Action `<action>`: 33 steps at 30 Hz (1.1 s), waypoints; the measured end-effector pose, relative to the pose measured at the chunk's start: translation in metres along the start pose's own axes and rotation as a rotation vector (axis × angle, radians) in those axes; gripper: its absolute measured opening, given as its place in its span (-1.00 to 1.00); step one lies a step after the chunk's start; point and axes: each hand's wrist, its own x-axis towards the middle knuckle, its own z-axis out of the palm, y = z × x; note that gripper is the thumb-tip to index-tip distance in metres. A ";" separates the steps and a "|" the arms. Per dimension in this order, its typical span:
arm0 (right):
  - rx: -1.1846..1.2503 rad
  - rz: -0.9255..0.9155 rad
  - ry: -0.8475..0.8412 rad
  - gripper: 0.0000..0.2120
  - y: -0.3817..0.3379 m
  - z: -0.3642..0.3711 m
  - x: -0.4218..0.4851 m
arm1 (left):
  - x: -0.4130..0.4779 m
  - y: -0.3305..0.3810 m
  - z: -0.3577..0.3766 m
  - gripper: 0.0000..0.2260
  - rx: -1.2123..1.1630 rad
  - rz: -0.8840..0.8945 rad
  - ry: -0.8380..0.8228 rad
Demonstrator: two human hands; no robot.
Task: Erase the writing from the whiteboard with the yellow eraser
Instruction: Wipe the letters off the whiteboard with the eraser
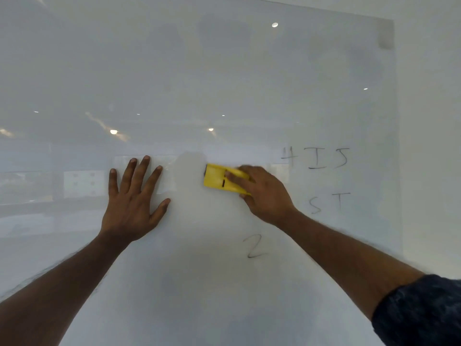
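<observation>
The right hand [264, 193] gripped the yellow eraser [222, 179] at mid-frame against the whiteboard [224, 83]; the left hand [132, 203] lay flat, fingers spread, holding nothing; firm, flat strokes rightward should clear the writing [316, 158] at right.

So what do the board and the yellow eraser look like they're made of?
The whiteboard looks like glossy glass or a similar glazed panel: it mirrors ceiling lights and room shapes. The yellow eraser in the right hand seems smooth moulded plastic; its wiping pad is hidden.
</observation>
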 end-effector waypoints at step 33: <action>-0.099 0.254 0.036 -0.35 0.126 -0.047 -0.087 | 0.045 0.070 0.022 -0.35 -0.029 0.140 0.080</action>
